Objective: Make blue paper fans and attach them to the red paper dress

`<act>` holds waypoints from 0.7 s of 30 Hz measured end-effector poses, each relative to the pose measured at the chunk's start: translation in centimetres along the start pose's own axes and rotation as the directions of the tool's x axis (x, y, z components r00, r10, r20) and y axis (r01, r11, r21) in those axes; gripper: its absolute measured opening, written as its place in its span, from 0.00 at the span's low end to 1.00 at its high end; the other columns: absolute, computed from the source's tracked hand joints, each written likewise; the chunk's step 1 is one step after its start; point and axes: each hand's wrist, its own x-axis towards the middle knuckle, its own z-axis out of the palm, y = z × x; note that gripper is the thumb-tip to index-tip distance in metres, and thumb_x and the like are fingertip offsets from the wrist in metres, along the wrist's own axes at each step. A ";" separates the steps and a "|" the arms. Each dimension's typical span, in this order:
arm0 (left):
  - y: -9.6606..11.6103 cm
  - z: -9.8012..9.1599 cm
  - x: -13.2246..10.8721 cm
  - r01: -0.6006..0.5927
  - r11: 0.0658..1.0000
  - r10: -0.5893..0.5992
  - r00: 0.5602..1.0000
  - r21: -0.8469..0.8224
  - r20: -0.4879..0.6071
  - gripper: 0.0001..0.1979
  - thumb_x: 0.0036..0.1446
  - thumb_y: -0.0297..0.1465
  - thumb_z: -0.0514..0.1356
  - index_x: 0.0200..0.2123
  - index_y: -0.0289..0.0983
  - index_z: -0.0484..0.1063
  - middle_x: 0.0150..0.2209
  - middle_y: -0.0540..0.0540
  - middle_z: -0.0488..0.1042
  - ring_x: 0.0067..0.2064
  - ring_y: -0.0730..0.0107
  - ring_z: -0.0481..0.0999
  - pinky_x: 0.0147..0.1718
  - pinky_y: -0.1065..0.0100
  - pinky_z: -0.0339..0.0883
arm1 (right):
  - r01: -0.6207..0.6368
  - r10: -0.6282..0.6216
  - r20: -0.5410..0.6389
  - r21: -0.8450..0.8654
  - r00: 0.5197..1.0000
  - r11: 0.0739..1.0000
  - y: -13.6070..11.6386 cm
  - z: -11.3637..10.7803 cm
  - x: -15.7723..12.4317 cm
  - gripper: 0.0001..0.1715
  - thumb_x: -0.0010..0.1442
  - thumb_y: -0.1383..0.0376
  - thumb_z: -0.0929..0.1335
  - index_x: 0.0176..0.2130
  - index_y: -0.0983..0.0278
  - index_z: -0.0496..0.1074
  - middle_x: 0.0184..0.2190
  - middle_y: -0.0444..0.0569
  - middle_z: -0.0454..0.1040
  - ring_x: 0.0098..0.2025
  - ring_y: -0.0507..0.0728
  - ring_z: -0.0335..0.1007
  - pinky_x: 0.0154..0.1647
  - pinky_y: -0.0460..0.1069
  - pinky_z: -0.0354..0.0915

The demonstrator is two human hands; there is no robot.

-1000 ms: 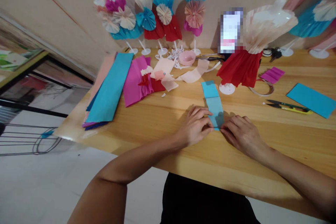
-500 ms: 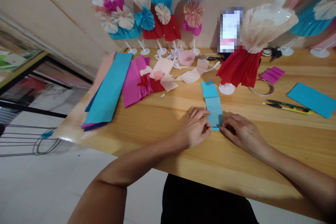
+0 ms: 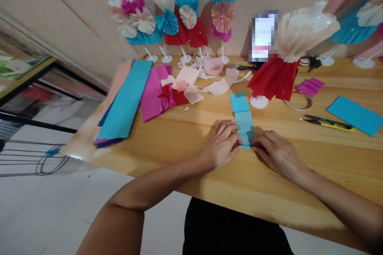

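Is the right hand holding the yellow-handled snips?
No, the right hand touches the blue paper strip; the snips lie apart on the table.

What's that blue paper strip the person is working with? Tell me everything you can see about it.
The blue paper strip is a narrow, matte, sky-blue band, apparently folded, with a crease separating its upper section from its longer lower one. It lies flat lengthwise on the wooden table, pointing away from the person. Its lower end sits between the left hand and right hand, whose fingers touch its edges.
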 end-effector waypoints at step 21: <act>0.2 0.3 0.3 -0.125 0.980 0.127 0.992 0.153 -0.005 0.09 0.65 0.34 0.53 0.41 0.42 0.74 0.59 0.47 0.68 0.69 0.62 0.53 0.69 0.47 0.39 | 0.205 -0.209 -0.093 -0.051 0.973 0.977 2.3 1.6 -0.8 0.09 0.63 0.61 0.67 0.44 0.59 0.70 0.39 0.55 0.75 0.38 0.62 0.72 0.35 0.57 0.70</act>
